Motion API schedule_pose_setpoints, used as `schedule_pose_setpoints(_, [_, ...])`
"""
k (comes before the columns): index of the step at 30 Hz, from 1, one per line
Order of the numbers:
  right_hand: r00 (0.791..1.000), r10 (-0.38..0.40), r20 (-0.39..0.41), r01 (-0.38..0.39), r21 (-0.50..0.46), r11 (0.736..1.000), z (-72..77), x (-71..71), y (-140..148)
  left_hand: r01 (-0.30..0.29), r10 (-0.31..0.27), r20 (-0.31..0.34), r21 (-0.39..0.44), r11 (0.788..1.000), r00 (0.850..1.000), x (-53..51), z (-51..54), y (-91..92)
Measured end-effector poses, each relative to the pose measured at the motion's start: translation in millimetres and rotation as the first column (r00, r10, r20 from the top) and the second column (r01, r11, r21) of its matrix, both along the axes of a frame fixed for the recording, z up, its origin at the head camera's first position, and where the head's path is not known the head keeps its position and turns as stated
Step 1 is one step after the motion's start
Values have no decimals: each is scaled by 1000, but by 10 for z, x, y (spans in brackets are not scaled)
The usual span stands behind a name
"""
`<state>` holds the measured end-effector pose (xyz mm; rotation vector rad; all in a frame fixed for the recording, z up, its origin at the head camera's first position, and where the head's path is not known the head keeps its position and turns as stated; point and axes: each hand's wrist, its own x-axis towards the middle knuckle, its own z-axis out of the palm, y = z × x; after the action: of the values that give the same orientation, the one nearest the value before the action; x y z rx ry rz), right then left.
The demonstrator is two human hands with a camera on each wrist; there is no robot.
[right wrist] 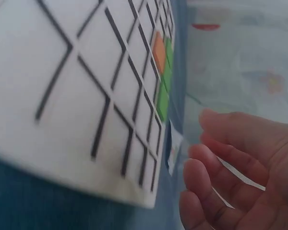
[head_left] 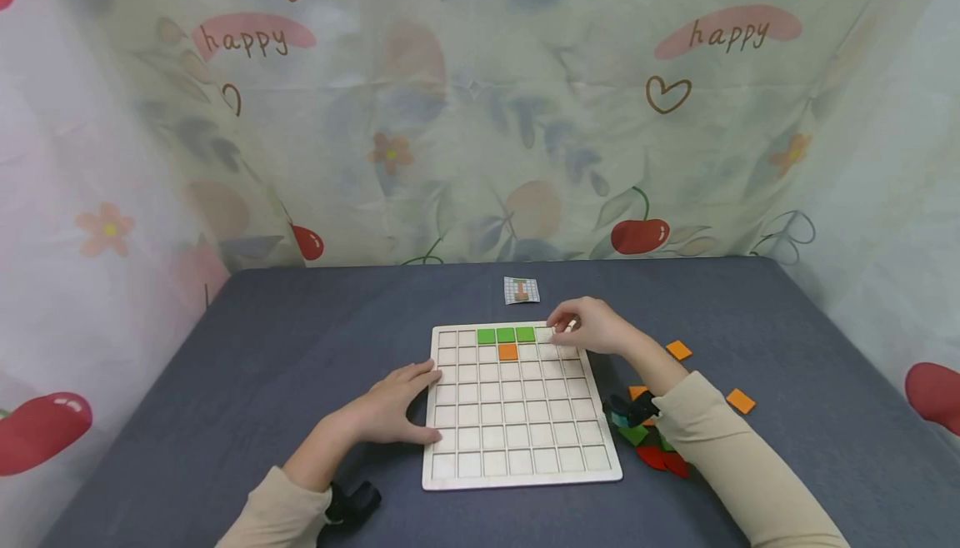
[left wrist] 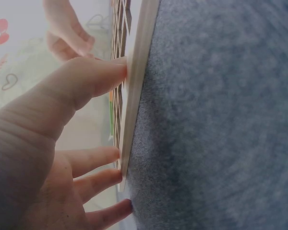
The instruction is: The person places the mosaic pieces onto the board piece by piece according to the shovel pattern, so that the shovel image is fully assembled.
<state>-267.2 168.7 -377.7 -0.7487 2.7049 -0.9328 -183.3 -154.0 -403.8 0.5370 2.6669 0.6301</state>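
A white grid board (head_left: 491, 415) lies on the dark cloth. Three green tiles (head_left: 506, 335) sit side by side in its far row, and one orange tile (head_left: 507, 352) is below the middle one. At the board's left edge, my left hand (head_left: 393, 405) is spread, its thumb and fingertips touching the rim (left wrist: 139, 72). My right hand (head_left: 592, 327) hovers by the far right corner, fingers loosely bent; the right wrist view shows nothing between thumb and fingers.
A small printed card (head_left: 521, 291) lies beyond the board. To the right are loose orange tiles (head_left: 741, 401), a green tile (head_left: 634, 435) and red pieces (head_left: 652, 457), partly hidden by the right wrist strap (head_left: 633, 408). Printed curtains (head_left: 480, 115) stand around the table.
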Motion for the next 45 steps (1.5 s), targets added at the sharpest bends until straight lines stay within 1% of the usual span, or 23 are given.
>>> schedule_pose_setpoints(5, [999,-28,22,28,-3,1000,38,22,351,-4,4,3,-3,1000,1000,4,7,4])
schedule_pose_setpoints(10, [996,-85,41,86,-4,996,49,73,716,-10,10,3,-7,1000,1000,4,4,5])
schedule_pose_setpoints(12, [992,-115,44,115,14,993,43,92,843,-13,13,2,-9,1000,1000,3,-1,3])
schedule_pose_setpoints(17, [988,-138,75,135,53,989,13,136,1103,-11,11,3,-11,1000,1000,3,0,-3])
schedule_pose_setpoints(20, [981,-165,98,160,58,985,-4,162,1244,-10,10,3,-12,1000,1000,0,-1,-3])
schedule_pose_setpoints(24, [968,-235,89,228,87,970,-48,176,1410,-11,11,1,-15,1000,1000,3,-2,-2])
schedule_pose_setpoints(28, [955,-283,86,272,124,954,-97,188,1510,-6,6,2,-14,1000,1000,8,1,1])
schedule_pose_setpoints(34, [945,-311,107,295,139,945,-147,212,1538,-5,5,3,-11,1000,1000,8,-2,10])
schedule_pose_setpoints(42, [944,-319,90,304,146,941,-186,202,1534,-5,5,-4,-6,1000,1000,13,-14,8])
schedule_pose_setpoints(45, [940,-330,88,315,147,938,-191,201,1522,-5,5,-2,-3,1000,1000,16,-10,6])
